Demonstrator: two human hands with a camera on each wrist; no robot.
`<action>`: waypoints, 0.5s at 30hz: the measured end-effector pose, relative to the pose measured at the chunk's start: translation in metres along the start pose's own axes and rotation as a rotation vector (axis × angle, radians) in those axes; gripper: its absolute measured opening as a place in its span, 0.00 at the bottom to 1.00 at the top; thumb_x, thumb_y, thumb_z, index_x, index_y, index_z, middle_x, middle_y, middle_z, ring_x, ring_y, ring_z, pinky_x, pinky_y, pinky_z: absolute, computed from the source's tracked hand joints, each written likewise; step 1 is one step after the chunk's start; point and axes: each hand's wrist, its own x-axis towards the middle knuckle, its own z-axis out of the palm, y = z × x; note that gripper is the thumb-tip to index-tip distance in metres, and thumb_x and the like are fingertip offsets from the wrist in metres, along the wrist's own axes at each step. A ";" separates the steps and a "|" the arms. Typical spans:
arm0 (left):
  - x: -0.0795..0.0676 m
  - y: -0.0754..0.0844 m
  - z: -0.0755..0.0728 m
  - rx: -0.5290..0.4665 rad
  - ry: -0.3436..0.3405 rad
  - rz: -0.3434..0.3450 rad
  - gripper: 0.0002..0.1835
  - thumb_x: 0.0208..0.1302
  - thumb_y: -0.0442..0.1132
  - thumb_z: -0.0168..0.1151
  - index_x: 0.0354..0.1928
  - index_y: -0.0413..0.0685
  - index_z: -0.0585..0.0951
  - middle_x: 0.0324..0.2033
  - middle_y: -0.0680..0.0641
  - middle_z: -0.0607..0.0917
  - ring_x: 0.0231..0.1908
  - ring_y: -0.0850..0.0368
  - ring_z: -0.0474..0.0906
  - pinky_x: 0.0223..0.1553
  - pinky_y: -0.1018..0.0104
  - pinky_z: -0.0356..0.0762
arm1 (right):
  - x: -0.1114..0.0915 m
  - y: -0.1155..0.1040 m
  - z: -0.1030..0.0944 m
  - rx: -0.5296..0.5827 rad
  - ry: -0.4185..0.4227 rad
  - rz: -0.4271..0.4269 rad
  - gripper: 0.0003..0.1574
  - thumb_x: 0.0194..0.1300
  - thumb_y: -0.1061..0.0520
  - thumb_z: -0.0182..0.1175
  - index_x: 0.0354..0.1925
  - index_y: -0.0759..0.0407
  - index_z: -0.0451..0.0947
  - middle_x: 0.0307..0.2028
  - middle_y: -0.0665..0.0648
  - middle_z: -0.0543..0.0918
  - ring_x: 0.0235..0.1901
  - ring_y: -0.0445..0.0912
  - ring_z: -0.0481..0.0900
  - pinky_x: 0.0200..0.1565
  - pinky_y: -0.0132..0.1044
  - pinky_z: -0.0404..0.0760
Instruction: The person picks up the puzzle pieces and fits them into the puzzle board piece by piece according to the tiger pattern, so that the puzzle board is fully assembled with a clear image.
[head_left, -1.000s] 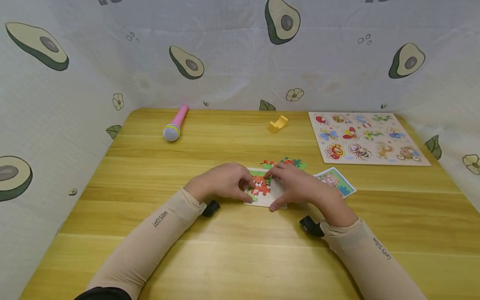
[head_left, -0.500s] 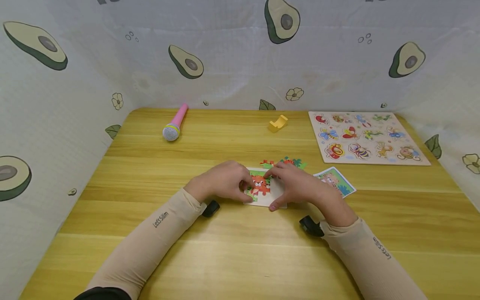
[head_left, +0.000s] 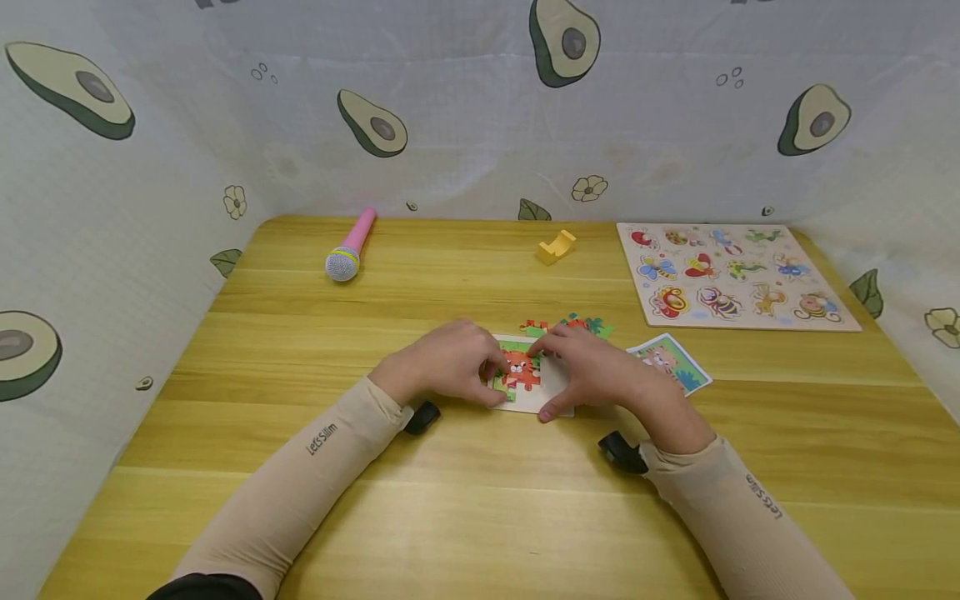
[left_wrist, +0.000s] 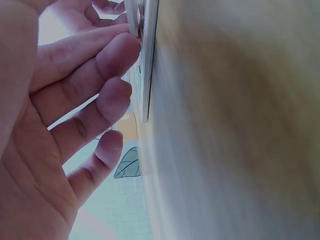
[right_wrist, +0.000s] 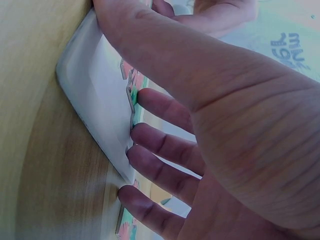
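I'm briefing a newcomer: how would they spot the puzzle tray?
On the wooden table, look between the left hand and the right hand. The puzzle tray is the small white board there. Unlike the neighbouring picture card, it shows an orange animal's face beside bare white backing.

The near tabletop [head_left: 517, 508] gives passage, but puzzle pieces [head_left: 592, 324] and a picture card [head_left: 678, 365] obstruct space beyond the right hand [head_left: 596, 368].

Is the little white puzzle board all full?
No, only partly full. Joined orange and green pieces cover the left of the puzzle board, but its right side shows bare white. Other pieces lie just beyond it.
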 end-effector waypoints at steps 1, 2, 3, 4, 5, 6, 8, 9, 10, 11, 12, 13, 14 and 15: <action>0.000 0.000 0.000 0.003 0.002 -0.003 0.10 0.56 0.53 0.72 0.35 0.57 0.88 0.19 0.62 0.77 0.24 0.67 0.71 0.30 0.69 0.69 | 0.000 0.000 0.000 0.001 0.000 0.002 0.52 0.42 0.32 0.80 0.59 0.56 0.77 0.56 0.59 0.75 0.54 0.55 0.71 0.57 0.54 0.72; 0.000 0.000 0.000 0.004 0.003 -0.005 0.10 0.57 0.53 0.72 0.34 0.58 0.87 0.19 0.63 0.76 0.24 0.68 0.71 0.30 0.69 0.69 | 0.000 0.000 0.000 0.002 0.000 0.002 0.52 0.42 0.32 0.80 0.59 0.56 0.77 0.56 0.59 0.75 0.54 0.55 0.71 0.57 0.54 0.72; 0.000 0.000 0.000 0.003 0.002 -0.009 0.10 0.57 0.54 0.72 0.33 0.58 0.87 0.19 0.63 0.76 0.24 0.68 0.71 0.30 0.69 0.69 | 0.000 0.000 0.000 0.003 -0.001 0.002 0.52 0.42 0.32 0.80 0.59 0.56 0.77 0.56 0.59 0.75 0.54 0.55 0.71 0.57 0.54 0.72; -0.001 0.000 0.000 -0.002 0.001 -0.011 0.10 0.57 0.54 0.72 0.33 0.59 0.86 0.19 0.63 0.76 0.24 0.67 0.71 0.30 0.69 0.68 | 0.000 0.000 0.000 0.004 -0.001 0.002 0.52 0.42 0.32 0.80 0.59 0.56 0.77 0.56 0.59 0.75 0.55 0.55 0.71 0.57 0.54 0.72; -0.001 0.001 0.000 -0.009 0.000 -0.012 0.10 0.57 0.54 0.73 0.33 0.59 0.86 0.19 0.62 0.76 0.24 0.67 0.71 0.30 0.69 0.69 | 0.000 0.000 0.000 0.004 0.000 0.004 0.52 0.42 0.32 0.80 0.59 0.56 0.77 0.56 0.58 0.75 0.55 0.55 0.70 0.57 0.54 0.72; -0.001 0.001 -0.001 -0.014 -0.003 -0.014 0.10 0.57 0.55 0.73 0.33 0.59 0.87 0.19 0.62 0.76 0.24 0.68 0.71 0.30 0.70 0.69 | 0.000 0.000 0.000 0.005 0.001 0.003 0.52 0.42 0.32 0.80 0.59 0.56 0.77 0.56 0.58 0.75 0.55 0.55 0.70 0.57 0.53 0.72; -0.001 0.001 -0.002 -0.030 -0.007 -0.012 0.11 0.57 0.55 0.73 0.34 0.59 0.87 0.19 0.62 0.76 0.24 0.68 0.71 0.31 0.70 0.69 | 0.000 0.000 0.000 0.004 0.003 0.001 0.52 0.41 0.32 0.80 0.59 0.56 0.77 0.55 0.58 0.75 0.54 0.55 0.70 0.56 0.53 0.72; -0.001 0.001 -0.002 -0.038 -0.010 -0.010 0.11 0.57 0.54 0.74 0.35 0.59 0.88 0.20 0.62 0.77 0.24 0.67 0.71 0.31 0.70 0.69 | 0.000 0.000 0.000 0.005 0.005 0.000 0.52 0.41 0.32 0.81 0.59 0.56 0.77 0.55 0.58 0.75 0.54 0.54 0.70 0.56 0.53 0.72; -0.001 0.001 -0.002 -0.050 -0.012 -0.009 0.11 0.57 0.54 0.74 0.36 0.58 0.88 0.20 0.62 0.77 0.24 0.67 0.71 0.31 0.69 0.70 | -0.001 0.000 0.000 0.004 0.006 0.001 0.52 0.41 0.32 0.81 0.59 0.56 0.77 0.54 0.58 0.75 0.54 0.54 0.70 0.56 0.53 0.72; -0.002 0.001 -0.002 -0.060 -0.015 -0.009 0.11 0.58 0.53 0.74 0.37 0.58 0.89 0.20 0.62 0.77 0.25 0.67 0.71 0.32 0.69 0.70 | -0.001 -0.001 -0.001 0.004 0.007 0.002 0.52 0.41 0.33 0.81 0.59 0.56 0.77 0.54 0.58 0.75 0.54 0.54 0.70 0.56 0.52 0.72; -0.002 0.001 -0.002 -0.069 -0.019 -0.009 0.11 0.58 0.53 0.74 0.38 0.58 0.89 0.21 0.62 0.77 0.25 0.67 0.72 0.32 0.69 0.70 | -0.001 -0.001 0.000 0.003 0.008 -0.001 0.52 0.41 0.33 0.81 0.58 0.57 0.77 0.54 0.58 0.75 0.54 0.54 0.70 0.56 0.52 0.72; -0.002 0.000 -0.002 -0.078 -0.021 -0.009 0.11 0.58 0.52 0.75 0.39 0.58 0.90 0.21 0.62 0.78 0.25 0.68 0.72 0.32 0.69 0.71 | -0.001 -0.001 -0.001 0.002 0.009 -0.001 0.52 0.41 0.33 0.81 0.59 0.56 0.77 0.54 0.58 0.75 0.54 0.54 0.70 0.56 0.52 0.72; -0.002 0.000 -0.002 -0.087 -0.024 -0.009 0.12 0.58 0.52 0.75 0.40 0.57 0.90 0.21 0.62 0.78 0.25 0.68 0.72 0.32 0.69 0.71 | -0.001 -0.001 0.000 0.000 0.009 -0.001 0.52 0.41 0.33 0.81 0.59 0.56 0.77 0.54 0.58 0.75 0.53 0.54 0.71 0.55 0.52 0.72; -0.002 0.000 -0.002 -0.094 -0.027 -0.011 0.12 0.58 0.52 0.75 0.41 0.57 0.90 0.22 0.62 0.78 0.26 0.68 0.72 0.33 0.69 0.71 | -0.001 -0.001 0.000 0.000 0.009 -0.002 0.52 0.41 0.33 0.81 0.59 0.57 0.77 0.54 0.58 0.75 0.53 0.54 0.71 0.55 0.52 0.73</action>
